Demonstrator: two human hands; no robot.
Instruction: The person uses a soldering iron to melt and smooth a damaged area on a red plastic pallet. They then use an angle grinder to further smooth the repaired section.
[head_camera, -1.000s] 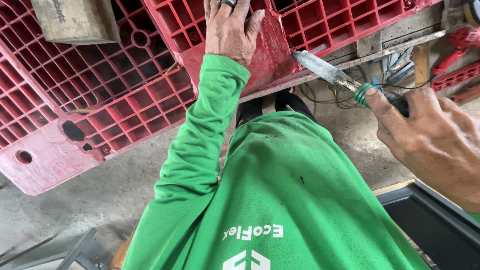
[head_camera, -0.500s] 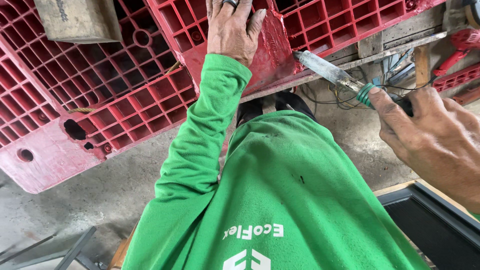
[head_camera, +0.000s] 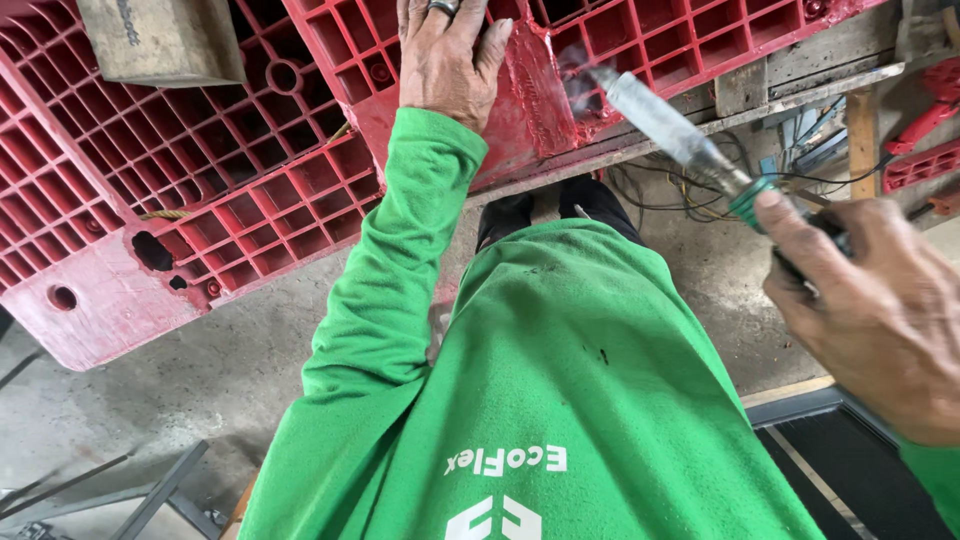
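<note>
My left hand (head_camera: 448, 58), with a ring on one finger, presses flat on the edge of a red plastic pallet (head_camera: 230, 170) with a grid of ribs. My right hand (head_camera: 880, 310) grips a heating tool (head_camera: 680, 135) with a metal barrel and a green collar. Its tip touches a melted seam (head_camera: 545, 95) on the pallet edge just right of my left hand. A wisp of smoke rises at the tip. My green long-sleeved shirt (head_camera: 560, 400) fills the lower middle of the view.
A wooden block (head_camera: 160, 40) lies on the pallet at top left. A wooden bench edge (head_camera: 800, 85) with tangled wires (head_camera: 680, 195) runs under the pallet at right. More red parts (head_camera: 930, 140) sit far right. A dark tray (head_camera: 850, 470) is at bottom right, metal bars (head_camera: 120, 490) at bottom left.
My right hand has brought the tool tip down to the pallet's seam, where smoke now shows. My left hand stays pressed on the pallet.
</note>
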